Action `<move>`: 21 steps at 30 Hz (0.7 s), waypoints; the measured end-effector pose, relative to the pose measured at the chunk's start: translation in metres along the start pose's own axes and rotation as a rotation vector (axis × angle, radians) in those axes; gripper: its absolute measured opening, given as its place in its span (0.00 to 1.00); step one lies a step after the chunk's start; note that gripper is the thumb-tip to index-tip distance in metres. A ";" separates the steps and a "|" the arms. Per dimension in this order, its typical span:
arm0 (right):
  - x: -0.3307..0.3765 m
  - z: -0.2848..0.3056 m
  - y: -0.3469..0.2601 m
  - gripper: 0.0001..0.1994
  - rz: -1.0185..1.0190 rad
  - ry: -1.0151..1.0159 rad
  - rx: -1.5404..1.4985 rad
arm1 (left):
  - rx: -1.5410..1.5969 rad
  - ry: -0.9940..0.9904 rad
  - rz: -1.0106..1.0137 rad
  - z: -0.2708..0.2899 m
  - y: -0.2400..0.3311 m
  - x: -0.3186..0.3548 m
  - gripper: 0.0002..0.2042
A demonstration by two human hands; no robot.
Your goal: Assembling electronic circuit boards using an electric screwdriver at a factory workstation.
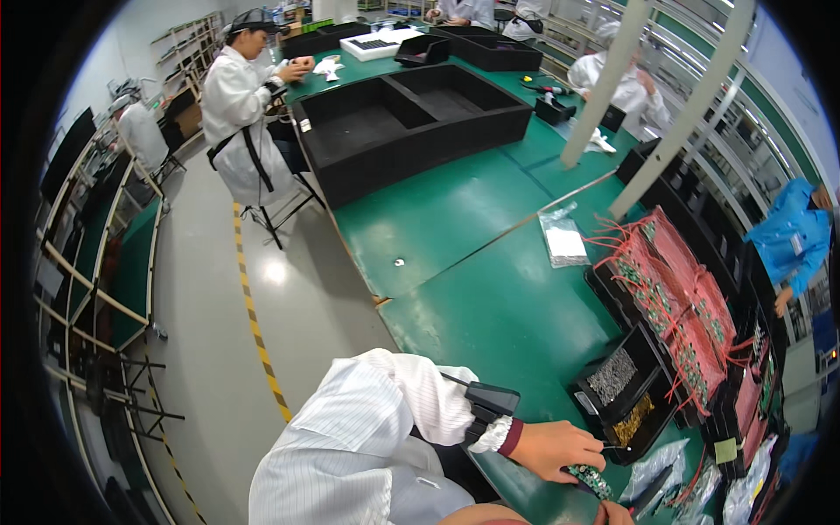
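My left hand (557, 448) has its fingers closed on a small green circuit board (590, 478) at the front edge of the green table. A thin dark piece sticks out by its fingertips, too small to name. At the lower edge, only some fingers of my right hand (616, 514) show, close to the board's near end; what they hold is hidden. Just beyond my left hand stands a black bin with small brass-coloured parts (632, 423). Behind it is another black bin with small silver parts (612, 378).
Red bubble-wrap trays (691, 306) with circuit boards and red wires line the right side. Clear plastic bags (658, 468) lie near my hands, another bag (564, 238) farther off. A large black divided tray (420, 118) sits beyond. Posts (674, 114) rise at right; co-workers sit around.
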State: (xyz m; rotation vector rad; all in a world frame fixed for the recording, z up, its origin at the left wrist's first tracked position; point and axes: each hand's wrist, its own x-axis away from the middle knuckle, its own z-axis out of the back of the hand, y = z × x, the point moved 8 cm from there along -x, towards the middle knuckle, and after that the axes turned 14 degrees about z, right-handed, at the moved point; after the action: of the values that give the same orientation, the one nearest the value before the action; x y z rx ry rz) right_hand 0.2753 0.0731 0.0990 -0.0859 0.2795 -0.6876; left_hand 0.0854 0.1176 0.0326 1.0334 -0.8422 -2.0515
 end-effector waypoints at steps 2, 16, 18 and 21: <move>-0.001 -0.001 0.003 0.10 -0.066 -0.005 0.019 | 0.012 -0.002 -0.020 0.000 0.002 0.001 0.19; -0.016 0.006 0.001 0.07 -0.096 0.175 0.016 | 0.026 -0.002 -0.007 0.003 0.001 -0.001 0.18; -0.019 0.007 0.000 0.06 -0.062 0.157 -0.003 | 0.000 -0.012 -0.002 0.001 0.000 -0.001 0.18; -0.023 0.005 -0.003 0.05 -0.004 -0.001 0.085 | -0.008 -0.013 0.002 0.001 0.000 -0.001 0.18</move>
State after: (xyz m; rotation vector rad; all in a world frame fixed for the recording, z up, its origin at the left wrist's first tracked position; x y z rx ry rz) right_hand 0.2580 0.0852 0.1091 -0.0059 0.2493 -0.7024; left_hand 0.0852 0.1181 0.0334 1.0151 -0.8403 -2.0607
